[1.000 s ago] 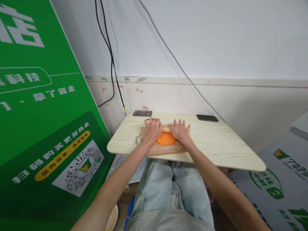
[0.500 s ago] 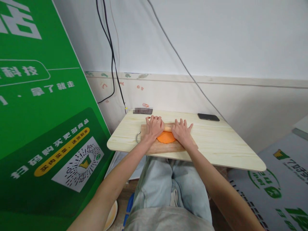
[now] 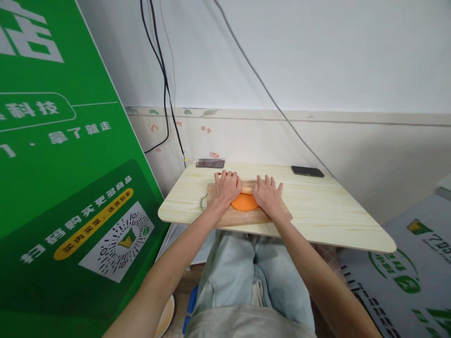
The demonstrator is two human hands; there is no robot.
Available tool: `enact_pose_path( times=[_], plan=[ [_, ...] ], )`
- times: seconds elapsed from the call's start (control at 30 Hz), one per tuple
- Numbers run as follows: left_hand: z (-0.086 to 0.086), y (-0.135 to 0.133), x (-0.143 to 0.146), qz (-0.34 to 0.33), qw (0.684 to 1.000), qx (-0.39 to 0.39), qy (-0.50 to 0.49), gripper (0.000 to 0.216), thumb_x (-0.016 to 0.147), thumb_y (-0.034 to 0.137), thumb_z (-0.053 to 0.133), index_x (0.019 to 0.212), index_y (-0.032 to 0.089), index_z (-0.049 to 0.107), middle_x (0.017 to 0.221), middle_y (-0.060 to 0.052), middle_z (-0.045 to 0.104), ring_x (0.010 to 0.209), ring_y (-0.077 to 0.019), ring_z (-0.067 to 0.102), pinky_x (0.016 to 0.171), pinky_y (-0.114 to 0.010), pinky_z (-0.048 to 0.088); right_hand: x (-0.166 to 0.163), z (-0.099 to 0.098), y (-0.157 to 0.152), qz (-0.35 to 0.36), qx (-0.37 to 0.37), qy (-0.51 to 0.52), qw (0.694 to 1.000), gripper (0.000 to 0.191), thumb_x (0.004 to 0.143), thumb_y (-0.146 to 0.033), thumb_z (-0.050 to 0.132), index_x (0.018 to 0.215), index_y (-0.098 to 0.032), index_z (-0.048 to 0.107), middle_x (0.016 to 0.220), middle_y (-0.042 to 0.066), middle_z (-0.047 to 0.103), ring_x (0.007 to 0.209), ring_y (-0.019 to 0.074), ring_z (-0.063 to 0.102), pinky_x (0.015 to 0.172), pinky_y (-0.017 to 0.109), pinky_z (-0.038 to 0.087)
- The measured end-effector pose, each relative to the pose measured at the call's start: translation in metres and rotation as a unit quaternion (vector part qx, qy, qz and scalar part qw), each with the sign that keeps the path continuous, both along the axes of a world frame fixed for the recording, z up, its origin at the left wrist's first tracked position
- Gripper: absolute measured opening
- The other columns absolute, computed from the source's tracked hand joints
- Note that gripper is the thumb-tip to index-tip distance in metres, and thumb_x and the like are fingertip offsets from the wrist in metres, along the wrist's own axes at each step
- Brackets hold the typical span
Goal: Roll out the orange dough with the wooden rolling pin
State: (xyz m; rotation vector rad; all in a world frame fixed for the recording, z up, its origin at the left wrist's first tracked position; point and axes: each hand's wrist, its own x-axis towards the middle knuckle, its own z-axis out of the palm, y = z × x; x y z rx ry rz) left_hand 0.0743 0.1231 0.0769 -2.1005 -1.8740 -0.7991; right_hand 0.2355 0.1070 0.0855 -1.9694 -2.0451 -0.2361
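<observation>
A flat orange disc of dough (image 3: 244, 202) lies on a wooden cutting board (image 3: 243, 217) on a small light-wood table (image 3: 327, 216). A wooden rolling pin (image 3: 247, 189) lies across the far part of the dough. My left hand (image 3: 227, 187) presses flat on the pin's left end, fingers stretched out. My right hand (image 3: 268, 194) presses flat on the pin's right end, fingers spread. Most of the pin is hidden under my palms.
One dark phone (image 3: 210, 163) lies at the table's back left, another (image 3: 307, 171) at the back right. A big green sign (image 3: 70, 178) leans on the left. Cables (image 3: 165, 84) hang down the wall. A printed board (image 3: 408, 277) lies on the right. My lap sits below the table.
Both hands stay pressed on the rolling pin over the dough, and their position on the board has hardly shifted. The camera view has moved slightly.
</observation>
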Motion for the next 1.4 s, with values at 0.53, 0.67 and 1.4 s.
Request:
enact_pose_path(
  times=[0.53, 0.67, 1.4],
  plan=[
    [0.0, -0.001, -0.001, 0.037, 0.996, -0.084, 0.012, 0.041, 0.112, 0.028, 0.039, 0.114, 0.015, 0.078, 0.119, -0.018, 0.08, 0.116, -0.0318, 0.07, 0.107, -0.049, 0.043, 0.008, -0.007, 0.035, 0.072, 0.038, -0.039, 0.996, 0.054, 0.109, -0.024, 0.029, 0.151, -0.01, 0.061, 0.157, 0.024, 0.061, 0.156, 0.0397, 0.04, 0.126, 0.069, 0.027],
    [0.001, -0.003, -0.001, 0.029, 0.995, -0.096, 0.009, 0.034, 0.111, 0.028, 0.043, 0.12, 0.016, 0.074, 0.121, -0.017, 0.079, 0.117, -0.0311, 0.072, 0.108, -0.047, 0.045, -0.009, -0.006, 0.041, 0.172, 0.031, -0.059, 0.983, 0.06, 0.105, -0.014, 0.032, 0.162, -0.007, 0.048, 0.17, 0.021, 0.049, 0.165, 0.0332, 0.029, 0.133, 0.058, 0.023],
    [0.008, 0.015, -0.021, 0.113, 0.888, -0.072, -0.439, 0.042, 0.117, 0.039, 0.03, 0.15, 0.022, 0.051, 0.14, -0.013, 0.076, 0.131, -0.0277, 0.071, 0.105, -0.035, 0.051, -0.046, 0.004, 0.08, 0.108, -0.184, -0.057, 0.975, 0.07, 0.113, -0.042, 0.018, 0.177, -0.013, 0.021, 0.181, 0.021, 0.027, 0.169, 0.036, 0.021, 0.131, 0.069, 0.02]
  ],
)
